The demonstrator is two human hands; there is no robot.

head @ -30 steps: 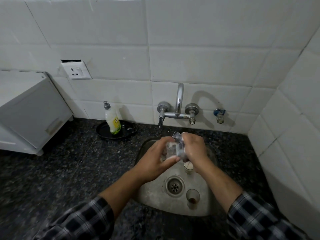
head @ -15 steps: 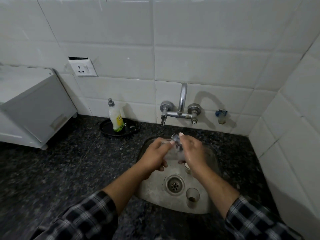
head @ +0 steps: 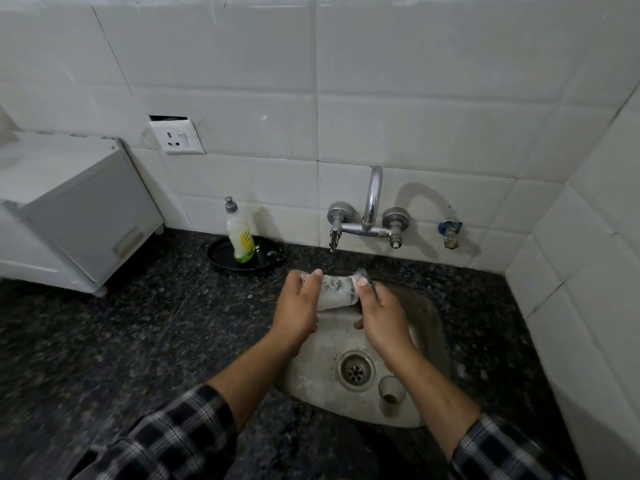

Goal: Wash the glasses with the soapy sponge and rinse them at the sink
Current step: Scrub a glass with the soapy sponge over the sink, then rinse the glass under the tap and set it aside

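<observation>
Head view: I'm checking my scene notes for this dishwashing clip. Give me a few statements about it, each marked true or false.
1. The left hand grips a soapy glass above the sink. True.
2. That glass is held upright. False: it lies sideways between the left hand and the right hand, which holds a dark sponge.
3. A second glass stands in the sink beside the drain. True.
4. The soap bottle lies in the sink. False: it stands on a black tray on the counter.
</observation>
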